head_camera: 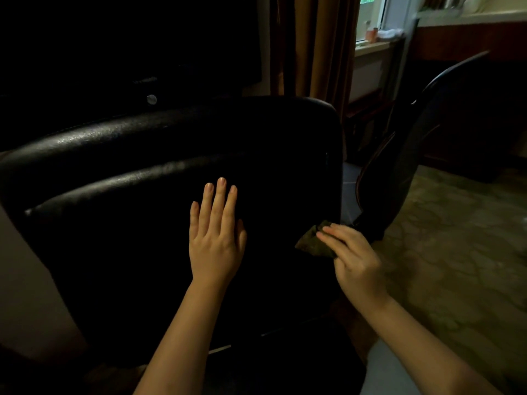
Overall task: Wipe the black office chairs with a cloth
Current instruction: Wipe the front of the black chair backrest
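Observation:
A black leather office chair fills the middle of the view, with its back towards me. My left hand lies flat against the chair back, fingers together and pointing up, holding nothing. My right hand presses a small dark olive cloth against the right edge of the chair back, low down. A second black office chair stands to the right, seen side-on and partly in shadow.
A dark desk with a monitor stands behind the near chair. Brown curtains hang beside a window sill holding small items. Patterned floor spreads to the right. A wooden counter runs along the far right.

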A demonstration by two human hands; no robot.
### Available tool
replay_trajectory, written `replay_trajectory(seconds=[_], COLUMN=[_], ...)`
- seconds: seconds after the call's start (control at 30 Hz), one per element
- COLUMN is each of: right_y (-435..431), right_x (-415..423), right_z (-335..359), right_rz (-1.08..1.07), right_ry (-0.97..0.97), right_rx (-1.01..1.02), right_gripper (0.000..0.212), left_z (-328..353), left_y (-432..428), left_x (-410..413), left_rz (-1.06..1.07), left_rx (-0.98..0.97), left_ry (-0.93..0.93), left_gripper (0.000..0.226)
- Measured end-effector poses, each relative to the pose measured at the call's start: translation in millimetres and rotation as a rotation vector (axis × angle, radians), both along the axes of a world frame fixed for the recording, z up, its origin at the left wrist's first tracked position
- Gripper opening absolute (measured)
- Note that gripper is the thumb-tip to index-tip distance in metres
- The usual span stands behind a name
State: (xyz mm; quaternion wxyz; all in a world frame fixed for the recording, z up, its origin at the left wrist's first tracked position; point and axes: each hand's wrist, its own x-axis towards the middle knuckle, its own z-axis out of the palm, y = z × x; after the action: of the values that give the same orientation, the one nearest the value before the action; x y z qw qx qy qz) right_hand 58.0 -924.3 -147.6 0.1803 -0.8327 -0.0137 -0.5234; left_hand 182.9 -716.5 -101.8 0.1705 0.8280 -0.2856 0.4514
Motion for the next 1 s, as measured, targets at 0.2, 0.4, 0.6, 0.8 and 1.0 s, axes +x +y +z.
replay_trajectory(seconds=[0.2, 0.4, 0.6, 0.8, 1.0], right_y=[-23.4, -30.6, -15.8, -0.4, -5.4], right_x=[40.7, 74.4, 52.3, 5.0, -21.6], right_z=[74.8, 132.2, 88.3, 10.6, -37.6], right_rz=[0.018, 0.008, -0.034, -0.029, 0.002], right_ry=[-0.048, -0.045, 0.006, 0.072, 0.154], right_rx=[-0.061, -0.050, 0.035, 0.055, -0.098], right_gripper=[0.049, 0.050, 0.050, 0.046, 0.037], left_z=[-1.8, -1.4, -2.8, -3.9, -4.7], left_y=[3.5, 3.3, -1.5, -0.6, 0.0], left_x=[0.8, 1.2, 1.8, 0.6, -0.4], left_rz=[0.006, -0.005, -0.011, -0.008, -0.007], left_rx=[-0.008, -0.010, -0.014, -0.005, -0.007], left_ry=[-0.007, -0.009, -0.014, -0.011, -0.004], left_gripper=[0.053, 0.052, 0.052, 0.052, 0.051])
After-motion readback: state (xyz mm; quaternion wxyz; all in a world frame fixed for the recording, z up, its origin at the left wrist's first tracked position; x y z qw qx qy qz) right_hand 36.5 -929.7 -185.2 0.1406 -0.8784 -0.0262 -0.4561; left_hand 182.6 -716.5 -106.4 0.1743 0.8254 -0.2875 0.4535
